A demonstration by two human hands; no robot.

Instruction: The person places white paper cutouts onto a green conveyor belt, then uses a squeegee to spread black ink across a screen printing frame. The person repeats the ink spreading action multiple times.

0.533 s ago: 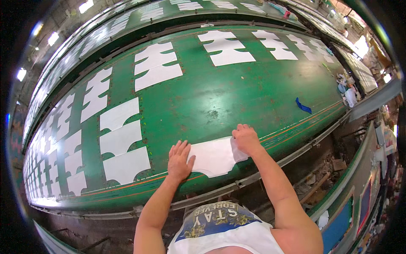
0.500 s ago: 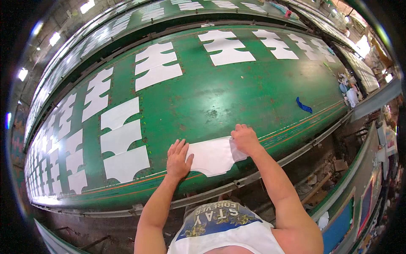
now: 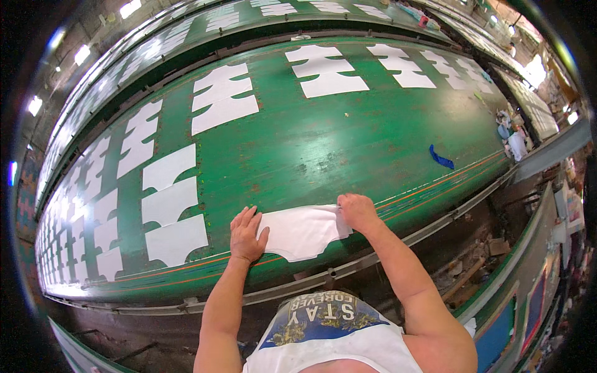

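A white cut fabric piece (image 3: pixel 301 231), seemingly several layers, lies at the near edge of the long green table (image 3: pixel 267 158). My left hand (image 3: pixel 249 233) rests flat beside its left end, fingers spread and thumb at the cloth's edge. At the far right corner, my right hand (image 3: pixel 357 211) pinches the cloth between closed fingers. Slight creases run from that grip, and the lower right edges show layers that do not quite line up.
Rows of white cut pieces (image 3: pixel 174 205) lie to the left, with more pieces (image 3: pixel 326 71) along the far side. A blue cloth strip (image 3: pixel 441 156) sits at right. A metal rail (image 3: pixel 298 284) borders the near edge; crumpled scraps (image 3: pixel 515 140) gather at the right end.
The view has shifted a little, moving the table's contents leftward in the picture. At the right end, the cloth layers are drawn closer together and creased. Both hands keep their places on the cloth.
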